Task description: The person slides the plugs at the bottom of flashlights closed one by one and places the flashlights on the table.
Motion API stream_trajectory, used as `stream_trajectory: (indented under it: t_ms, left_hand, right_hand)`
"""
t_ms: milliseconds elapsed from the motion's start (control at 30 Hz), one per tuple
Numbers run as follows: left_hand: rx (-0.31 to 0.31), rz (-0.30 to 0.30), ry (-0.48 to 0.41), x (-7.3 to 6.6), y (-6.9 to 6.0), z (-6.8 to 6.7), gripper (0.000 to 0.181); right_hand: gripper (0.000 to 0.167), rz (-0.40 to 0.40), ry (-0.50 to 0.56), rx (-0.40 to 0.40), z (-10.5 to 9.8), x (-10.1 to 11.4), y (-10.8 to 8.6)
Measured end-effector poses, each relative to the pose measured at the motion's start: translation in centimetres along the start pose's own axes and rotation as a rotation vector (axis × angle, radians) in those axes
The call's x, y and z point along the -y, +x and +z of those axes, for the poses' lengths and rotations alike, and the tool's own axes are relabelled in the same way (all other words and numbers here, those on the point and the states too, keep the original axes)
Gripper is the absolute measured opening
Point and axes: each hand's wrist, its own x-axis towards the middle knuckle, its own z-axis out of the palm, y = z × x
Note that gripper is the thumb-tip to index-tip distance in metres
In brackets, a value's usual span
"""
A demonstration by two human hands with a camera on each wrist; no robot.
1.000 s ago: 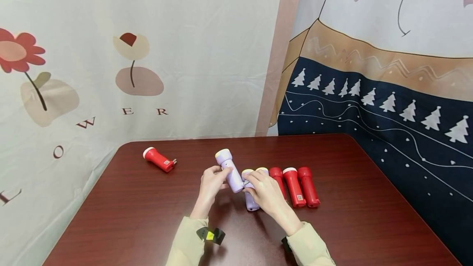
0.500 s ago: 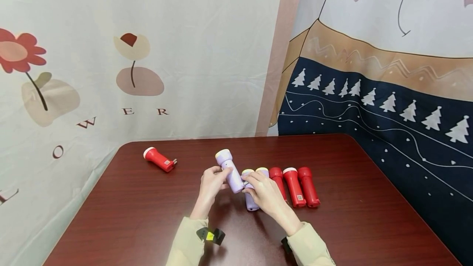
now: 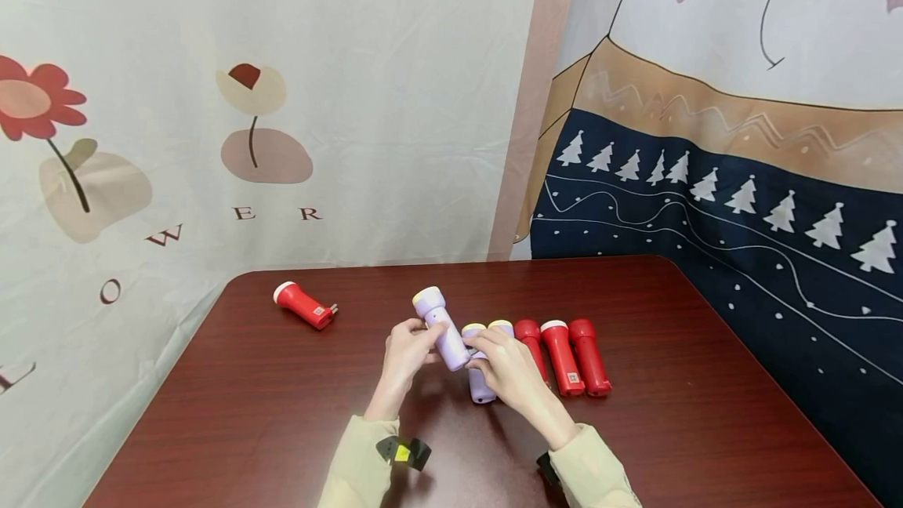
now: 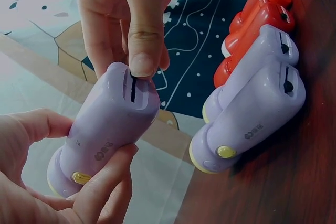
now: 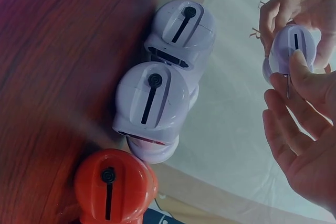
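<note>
My left hand (image 3: 405, 355) holds a lavender flashlight (image 3: 448, 343) above the table, its yellow-rimmed head tilted up and away. In the left wrist view, my fingers wrap the flashlight's body (image 4: 100, 129) near its yellow switch (image 4: 81, 177). My right hand (image 3: 511, 371) pinches the tail end, with the thumb on the black slider in its slot. A thin metal prong (image 5: 288, 88) sticks out beside the right fingers in the right wrist view. Beneath the right hand lie two more lavender flashlights (image 4: 257, 114), partly hidden in the head view.
Three red flashlights (image 3: 562, 359) continue the row to the right. Another red flashlight (image 3: 303, 306), metal prongs showing at its tail, lies alone at the far left of the brown table (image 3: 282, 422). Printed cloth (image 3: 395, 139) hangs behind the table.
Both hands and the held flashlight have shifted very slightly right and down in the head view. The grips look the same, and the other flashlights stay where they were.
</note>
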Motion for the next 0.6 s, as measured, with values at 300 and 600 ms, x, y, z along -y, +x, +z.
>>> stream_trajectory:
  t_ms: [300,600]
  left_hand:
    - [-0.004,0.006,-0.016,0.17,0.02,0.32,0.039]
    - [-0.011,0.006,-0.006,0.09,-0.12,0.36,0.040]
  right_hand:
    - [0.031,-0.005,-0.002,-0.022,0.14,-0.13,-0.01]
    - [0.030,-0.010,-0.019,-0.037,0.16,-0.05,-0.03]
